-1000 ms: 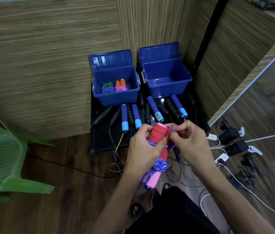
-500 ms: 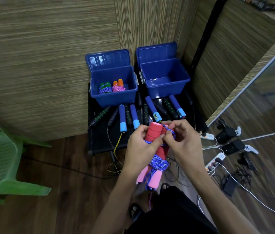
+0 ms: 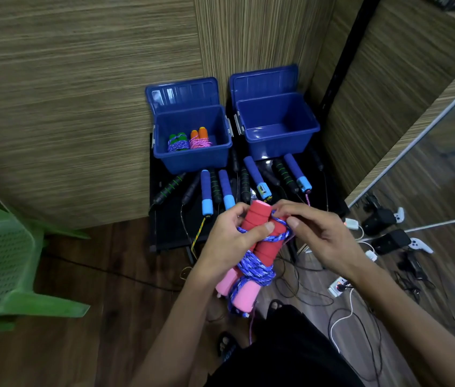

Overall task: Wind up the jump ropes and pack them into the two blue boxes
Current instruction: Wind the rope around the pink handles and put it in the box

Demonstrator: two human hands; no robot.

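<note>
— While the blue cord [image 3: 257, 268] wraps the red-and-pink handles [image 3: 259, 236], where's the bundle?
— Mid-air, before the two blue boxes [image 3: 276, 129]. Left hand [image 3: 229, 244] clasps the handles; right hand [image 3: 315, 236] pinches the cord.
— And the left box [image 3: 192, 160]?
— Two wound ropes [image 3: 188, 141] inside.

No legible text, label, brand or number on any object in view

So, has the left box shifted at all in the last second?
No. The left box still sits right beside the right box, with the same gap between them.
</note>
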